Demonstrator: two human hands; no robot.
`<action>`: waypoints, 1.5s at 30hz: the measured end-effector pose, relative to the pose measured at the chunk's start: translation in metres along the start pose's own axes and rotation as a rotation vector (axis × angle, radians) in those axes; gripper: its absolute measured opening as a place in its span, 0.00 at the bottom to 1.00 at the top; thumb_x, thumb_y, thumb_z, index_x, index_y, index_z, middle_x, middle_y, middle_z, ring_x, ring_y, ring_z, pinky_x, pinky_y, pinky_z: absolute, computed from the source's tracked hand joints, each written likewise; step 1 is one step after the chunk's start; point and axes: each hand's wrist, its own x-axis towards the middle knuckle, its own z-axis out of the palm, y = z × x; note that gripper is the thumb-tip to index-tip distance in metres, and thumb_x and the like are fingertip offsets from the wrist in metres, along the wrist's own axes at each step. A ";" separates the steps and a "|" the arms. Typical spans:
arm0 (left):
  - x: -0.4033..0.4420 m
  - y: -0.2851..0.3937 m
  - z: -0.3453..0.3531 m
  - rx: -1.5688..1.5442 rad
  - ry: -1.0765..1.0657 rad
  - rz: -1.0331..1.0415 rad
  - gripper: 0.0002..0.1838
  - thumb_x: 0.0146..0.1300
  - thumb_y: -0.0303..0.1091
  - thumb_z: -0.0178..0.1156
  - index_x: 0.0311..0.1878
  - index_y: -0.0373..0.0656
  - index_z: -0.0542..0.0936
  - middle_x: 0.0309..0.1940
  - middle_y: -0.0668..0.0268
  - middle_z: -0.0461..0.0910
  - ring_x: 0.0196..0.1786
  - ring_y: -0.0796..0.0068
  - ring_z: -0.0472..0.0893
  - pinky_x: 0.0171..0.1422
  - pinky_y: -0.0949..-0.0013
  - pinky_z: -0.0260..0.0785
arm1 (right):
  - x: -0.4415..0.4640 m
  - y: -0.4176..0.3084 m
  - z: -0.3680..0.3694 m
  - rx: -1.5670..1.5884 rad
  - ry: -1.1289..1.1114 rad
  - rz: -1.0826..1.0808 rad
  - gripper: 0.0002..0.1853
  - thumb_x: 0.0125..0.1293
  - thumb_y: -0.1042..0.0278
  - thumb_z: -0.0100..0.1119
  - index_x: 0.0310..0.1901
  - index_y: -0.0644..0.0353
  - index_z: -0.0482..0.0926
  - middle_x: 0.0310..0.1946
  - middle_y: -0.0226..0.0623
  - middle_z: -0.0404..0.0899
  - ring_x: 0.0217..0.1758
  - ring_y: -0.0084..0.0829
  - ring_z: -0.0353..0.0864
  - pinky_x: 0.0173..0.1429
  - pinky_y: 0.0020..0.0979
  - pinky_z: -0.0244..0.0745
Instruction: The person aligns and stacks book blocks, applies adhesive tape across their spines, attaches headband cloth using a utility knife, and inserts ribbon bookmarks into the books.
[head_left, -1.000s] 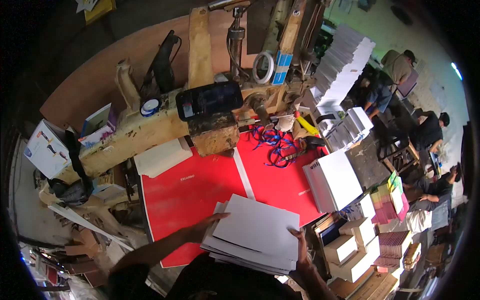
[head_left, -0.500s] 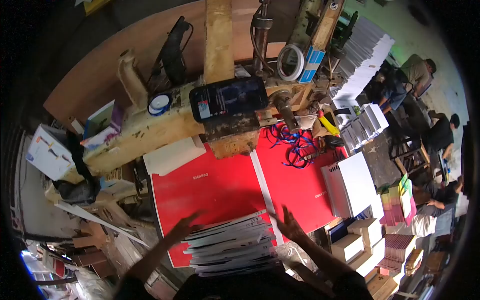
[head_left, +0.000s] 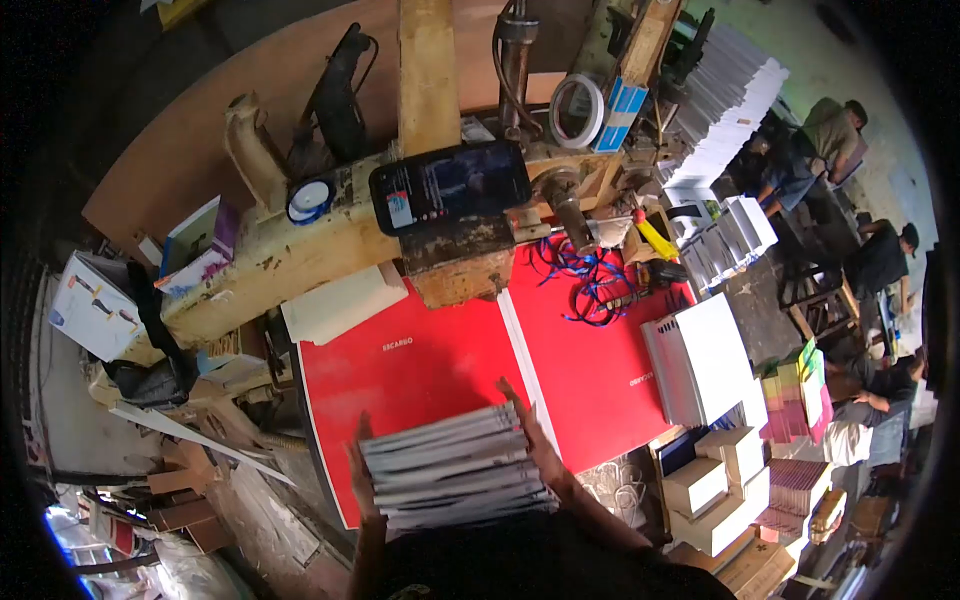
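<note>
A stack of thin paper booklets point(head_left: 448, 462), their edges facing up, sits close to my body at the near edge of the red board point(head_left: 420, 370). My left hand point(head_left: 362, 470) lies along the stack's left side, fingers pointing away from me. Against the right side rests my right hand point(head_left: 535, 435), its fingers stretched past the top corner. The booklets are pressed between both palms. My torso hides the near end of the stack.
A phone point(head_left: 452, 187) stands on the machine beam point(head_left: 270, 275) ahead. Blue ribbons point(head_left: 598, 290) and a yellow-handled cutter point(head_left: 656, 240) lie behind. To the right are a white paper stack point(head_left: 698, 365) and boxes point(head_left: 695, 487). Several people work at far right.
Both hands have come in from beside the stack to touch its sides. The booklets, uneven and fanned before, now line up more squarely. The view has shifted slightly.
</note>
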 end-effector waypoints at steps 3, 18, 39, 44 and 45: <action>0.019 0.008 -0.026 0.017 -0.282 -0.006 0.39 0.79 0.60 0.35 0.75 0.33 0.62 0.75 0.57 0.64 0.75 0.66 0.64 0.81 0.60 0.47 | 0.017 0.036 -0.027 0.058 -0.250 -0.037 0.40 0.80 0.37 0.16 0.80 0.61 0.40 0.82 0.42 0.42 0.85 0.33 0.36 0.85 0.36 0.27; 0.013 0.055 0.011 0.915 -0.081 0.153 0.18 0.77 0.43 0.54 0.50 0.37 0.81 0.47 0.59 0.83 0.55 0.64 0.78 0.65 0.59 0.66 | 0.011 -0.025 -0.009 -0.571 0.188 -0.153 0.39 0.80 0.41 0.38 0.77 0.67 0.52 0.79 0.55 0.46 0.84 0.44 0.43 0.83 0.46 0.39; -0.041 -0.012 -0.021 -0.004 -0.129 -0.057 0.36 0.82 0.55 0.26 0.80 0.36 0.50 0.80 0.60 0.55 0.80 0.68 0.55 0.84 0.64 0.39 | -0.034 -0.002 0.019 0.401 0.052 0.157 0.37 0.82 0.41 0.26 0.81 0.57 0.41 0.81 0.39 0.47 0.82 0.34 0.48 0.83 0.36 0.42; -0.036 -0.024 -0.021 0.022 -0.097 -0.025 0.39 0.81 0.60 0.28 0.80 0.37 0.54 0.76 0.58 0.61 0.78 0.66 0.59 0.83 0.63 0.44 | -0.053 0.033 0.015 0.388 -0.006 0.019 0.39 0.80 0.38 0.30 0.82 0.49 0.36 0.81 0.45 0.43 0.82 0.39 0.48 0.81 0.44 0.50; -0.043 -0.019 -0.016 0.129 -0.124 0.038 0.39 0.81 0.60 0.28 0.79 0.37 0.55 0.77 0.59 0.61 0.78 0.66 0.59 0.83 0.62 0.44 | -0.060 0.027 0.016 0.479 -0.023 0.064 0.39 0.80 0.37 0.31 0.82 0.50 0.36 0.81 0.44 0.44 0.82 0.40 0.48 0.81 0.44 0.50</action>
